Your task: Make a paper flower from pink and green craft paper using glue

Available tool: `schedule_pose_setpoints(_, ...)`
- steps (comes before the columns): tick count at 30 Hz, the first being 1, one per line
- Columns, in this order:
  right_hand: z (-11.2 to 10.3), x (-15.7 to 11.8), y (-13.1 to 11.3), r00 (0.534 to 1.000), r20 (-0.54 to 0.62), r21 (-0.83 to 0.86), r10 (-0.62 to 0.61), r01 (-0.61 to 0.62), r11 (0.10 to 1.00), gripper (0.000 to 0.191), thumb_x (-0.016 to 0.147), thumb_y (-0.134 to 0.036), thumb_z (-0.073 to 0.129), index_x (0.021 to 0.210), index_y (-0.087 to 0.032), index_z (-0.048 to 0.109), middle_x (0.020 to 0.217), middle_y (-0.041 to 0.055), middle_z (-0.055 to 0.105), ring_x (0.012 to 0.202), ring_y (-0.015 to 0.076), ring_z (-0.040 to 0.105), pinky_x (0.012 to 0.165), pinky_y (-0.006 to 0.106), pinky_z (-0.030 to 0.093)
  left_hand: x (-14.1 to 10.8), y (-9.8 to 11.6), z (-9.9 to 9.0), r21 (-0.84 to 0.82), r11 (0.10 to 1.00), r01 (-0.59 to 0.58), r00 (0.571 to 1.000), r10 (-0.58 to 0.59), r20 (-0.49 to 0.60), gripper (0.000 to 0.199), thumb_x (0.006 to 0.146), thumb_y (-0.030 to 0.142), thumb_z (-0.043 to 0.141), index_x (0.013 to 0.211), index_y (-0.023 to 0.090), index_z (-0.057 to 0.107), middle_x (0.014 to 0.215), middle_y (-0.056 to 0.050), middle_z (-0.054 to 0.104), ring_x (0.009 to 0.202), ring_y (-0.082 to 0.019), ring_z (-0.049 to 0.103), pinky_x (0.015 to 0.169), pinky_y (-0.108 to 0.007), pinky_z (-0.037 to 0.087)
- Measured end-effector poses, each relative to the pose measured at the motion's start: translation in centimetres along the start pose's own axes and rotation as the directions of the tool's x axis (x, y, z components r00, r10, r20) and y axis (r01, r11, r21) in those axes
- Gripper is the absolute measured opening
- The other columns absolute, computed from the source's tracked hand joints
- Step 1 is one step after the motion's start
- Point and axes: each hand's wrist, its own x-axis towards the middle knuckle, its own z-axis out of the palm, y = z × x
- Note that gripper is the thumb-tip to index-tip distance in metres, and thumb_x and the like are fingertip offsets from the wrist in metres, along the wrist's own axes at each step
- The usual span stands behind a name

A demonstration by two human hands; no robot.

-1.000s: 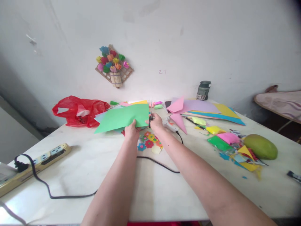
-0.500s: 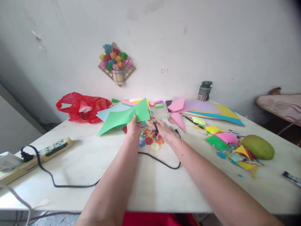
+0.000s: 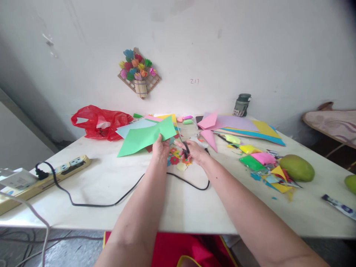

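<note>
My left hand [image 3: 161, 147] grips a sheet of green paper [image 3: 141, 138] by its lower edge, thumb on top. The sheet is held up at a slant over the table, bending slightly. In my right hand [image 3: 196, 151] is a pair of scissors [image 3: 185, 147] with black handles, fingers through the loops. Its blades point up and away, close beside the paper's right edge; whether they touch it I cannot tell. Below the hands lie several small paper flowers [image 3: 174, 160] in red, orange and other colours, partly hidden by my fingers.
A red plastic bag [image 3: 111, 124] lies at the back left, near a power strip [image 3: 66, 168]. Black cable [image 3: 191, 184] crosses the table [image 3: 105, 185]. Rightward are coloured sheets [image 3: 267, 129], pink paper [image 3: 208, 139], clay packets [image 3: 253, 163], paper scraps, a green fruit [image 3: 297, 168] and a bottle [image 3: 241, 105].
The camera view has tilted and shifted slightly, showing more of the floor and the table's front edge. Both hands keep hold of the paper and scissors; the green sheet looks a little flatter.
</note>
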Motion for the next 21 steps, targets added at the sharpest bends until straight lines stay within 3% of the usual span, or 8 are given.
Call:
schedule_pose_setpoints(6,0.00,0.18,0.37,0.999,0.034,-0.032,-0.038,0.039,0.999,0.051,0.064,-0.065,0.058,0.080,-0.016,0.050,0.060,0.0012,0.060,0.044,0.0107,0.057,0.027,0.016,0.033,-0.25,0.12,0.16,0.017,1.000,0.025,1.000,-0.026,0.005,0.025,0.083,0.012,0.048,0.107,0.018,0.054,0.107,-0.008,0.063,0.103,-0.020,0.058,0.082,-0.035,0.050)
schedule_pose_setpoints(21,-0.17,0.25,0.68,0.992,0.116,-0.040,-0.046,0.051,0.998,0.053,0.066,-0.069,0.051,0.077,-0.017,0.052,0.063,0.0024,0.058,0.046,0.0110,0.055,0.030,0.017,0.032,-0.41,0.02,0.50,0.022,0.999,0.043,0.989,-0.046,0.139,0.031,0.087,0.017,0.042,0.116,0.023,0.049,0.113,-0.007,0.060,0.108,-0.021,0.055,0.088,-0.043,0.046)
